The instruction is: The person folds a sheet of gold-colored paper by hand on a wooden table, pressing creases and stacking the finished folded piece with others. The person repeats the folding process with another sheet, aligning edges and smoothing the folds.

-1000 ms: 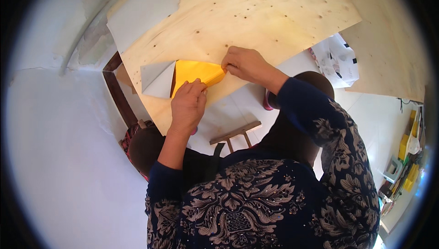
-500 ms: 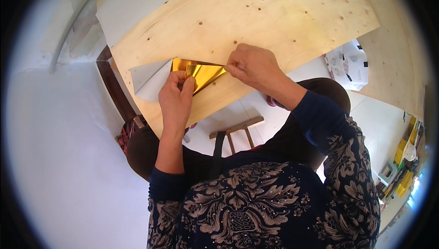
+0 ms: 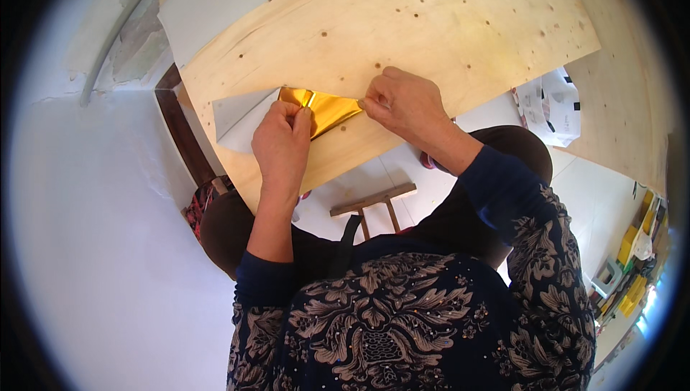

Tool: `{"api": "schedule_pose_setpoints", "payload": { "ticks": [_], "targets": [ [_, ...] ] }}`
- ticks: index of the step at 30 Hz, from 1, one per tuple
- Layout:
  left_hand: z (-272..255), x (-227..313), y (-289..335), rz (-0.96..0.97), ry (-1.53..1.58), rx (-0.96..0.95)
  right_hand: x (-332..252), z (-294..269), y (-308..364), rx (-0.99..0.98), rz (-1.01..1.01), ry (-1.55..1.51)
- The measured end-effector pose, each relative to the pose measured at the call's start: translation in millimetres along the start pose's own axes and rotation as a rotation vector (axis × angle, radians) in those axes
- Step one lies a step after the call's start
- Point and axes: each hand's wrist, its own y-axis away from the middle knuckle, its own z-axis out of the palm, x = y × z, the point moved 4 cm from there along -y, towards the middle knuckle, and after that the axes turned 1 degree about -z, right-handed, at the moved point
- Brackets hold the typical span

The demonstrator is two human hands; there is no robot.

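A sheet of shiny gold foil paper (image 3: 330,110), partly folded, lies over the near left part of the wooden board (image 3: 402,39). Its white back (image 3: 241,119) shows at the left, with a crease running across it. My left hand (image 3: 281,132) pinches the gold side near the middle, thumb and forefinger pressed together on a fold. At the pointed right end of the foil, my right hand (image 3: 406,103) holds the tip between thumb and fingers, just above the board.
A grey-white sheet (image 3: 215,10) rests at the board's far left. Right of the board stands a white bag (image 3: 552,111) with dark marks. Below the near edge is a small wooden stool or frame (image 3: 374,200). Yellow and grey items (image 3: 629,276) line the far right.
My left hand has shifted slightly right and up along the foil, and the gold flap now lies flatter. My right hand still holds the tip.
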Motion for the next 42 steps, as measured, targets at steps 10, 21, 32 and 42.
{"api": "schedule_pose_setpoints", "payload": {
  "ticks": [10,21,32,42],
  "targets": [
    [0.3,0.0,-4.9,0.017,-0.133,-0.012,-0.2,3.0,0.4,-0.02,0.025,0.058],
    [1.3,0.4,-4.4,0.004,-0.179,-0.013,0.0,4.4,1.3,-0.042,0.039,0.068],
    [3.9,-1.4,-7.4,0.045,-0.243,0.009,4.8,4.8,9.1,0.066,0.012,0.051],
    [3.1,5.9,-5.1,0.036,-0.237,-0.013,-18.2,1.7,34.5,0.112,-0.304,0.14]
  ]
}}
